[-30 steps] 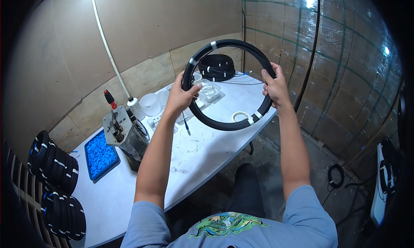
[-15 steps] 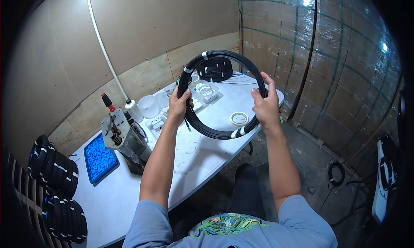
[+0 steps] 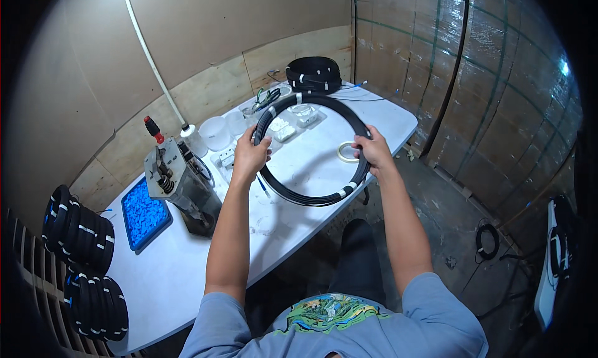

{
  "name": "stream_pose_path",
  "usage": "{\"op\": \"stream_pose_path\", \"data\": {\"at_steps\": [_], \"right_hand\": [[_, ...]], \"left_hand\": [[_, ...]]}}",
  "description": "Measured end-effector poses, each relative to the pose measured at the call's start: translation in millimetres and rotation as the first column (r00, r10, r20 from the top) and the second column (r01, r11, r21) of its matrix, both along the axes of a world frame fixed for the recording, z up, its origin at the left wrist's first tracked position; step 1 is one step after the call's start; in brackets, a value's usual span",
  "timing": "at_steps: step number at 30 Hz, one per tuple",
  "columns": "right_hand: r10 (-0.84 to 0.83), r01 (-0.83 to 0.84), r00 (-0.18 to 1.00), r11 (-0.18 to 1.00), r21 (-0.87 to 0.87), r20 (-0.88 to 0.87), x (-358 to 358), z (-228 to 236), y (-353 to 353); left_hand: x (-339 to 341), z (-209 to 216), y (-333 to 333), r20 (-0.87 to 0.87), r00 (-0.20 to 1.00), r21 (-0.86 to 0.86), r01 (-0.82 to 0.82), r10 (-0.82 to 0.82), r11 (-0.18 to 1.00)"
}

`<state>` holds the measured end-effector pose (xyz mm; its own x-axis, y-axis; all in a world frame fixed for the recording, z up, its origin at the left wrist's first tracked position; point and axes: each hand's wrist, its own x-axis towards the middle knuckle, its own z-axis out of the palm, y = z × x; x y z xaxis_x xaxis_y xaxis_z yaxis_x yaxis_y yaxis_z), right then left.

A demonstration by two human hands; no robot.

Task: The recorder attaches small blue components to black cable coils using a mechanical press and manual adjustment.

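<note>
Between my hands I hold a large coil of black cable (image 3: 305,199), bound in places with white tape. My left hand (image 3: 251,154) is closed round its left side. The right hand (image 3: 374,150) grips the opposite side, thumb on the inside of the ring. The coil is held tilted above the white table (image 3: 274,224). A short cable end with a blue tip (image 3: 262,185) hangs by the left hand. Partly behind the coil's right side lies a roll of cream tape (image 3: 346,151).
At the table's back stands a stack of black coils (image 3: 313,75). Clear tubs (image 3: 215,134) and scissors (image 3: 268,99) lie along the wall side. A metal hand press (image 3: 180,183) stands beside a blue tray of small blue parts (image 3: 144,213). More coils (image 3: 78,236) hang at the left.
The coil has come down and tipped flatter toward the table, both hands keeping hold of it. My view has shifted slightly.
</note>
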<state>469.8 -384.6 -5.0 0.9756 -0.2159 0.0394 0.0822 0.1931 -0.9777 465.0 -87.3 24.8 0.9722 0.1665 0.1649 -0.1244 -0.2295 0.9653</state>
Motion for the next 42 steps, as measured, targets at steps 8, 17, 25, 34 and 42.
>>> {"op": "stream_pose_path", "data": {"at_steps": [8, 17, 25, 34, 42], "right_hand": [[-0.102, -0.034, 0.987, 0.627, -0.778, -0.125, 20, -85, 10], [-0.058, -0.094, 0.991, 0.303, -0.949, -0.117, 26, -93, 16], [-0.089, 0.003, 0.996, 0.348, -0.938, -0.03, 71, -86, 6], [-0.007, 0.187, 0.981, -0.247, -0.951, 0.195, 94, -100, 10], [0.009, 0.228, 0.973, -0.133, -0.964, 0.229, 93, -105, 14]], "left_hand": [[29, -105, 31, -0.218, 0.973, 0.318, -0.003, 0.077, 0.948], [50, -155, 36, -0.177, 0.97, 0.682, -0.003, 0.17, 0.731], [85, -144, 14, -0.19, 0.977, 0.615, 0.044, 0.095, 0.787], [71, -127, -8, -0.128, 0.971, 0.66, -0.07, 0.203, 0.748], [62, -120, -19, -0.111, 0.964, 0.652, -0.113, 0.243, 0.75]]}}
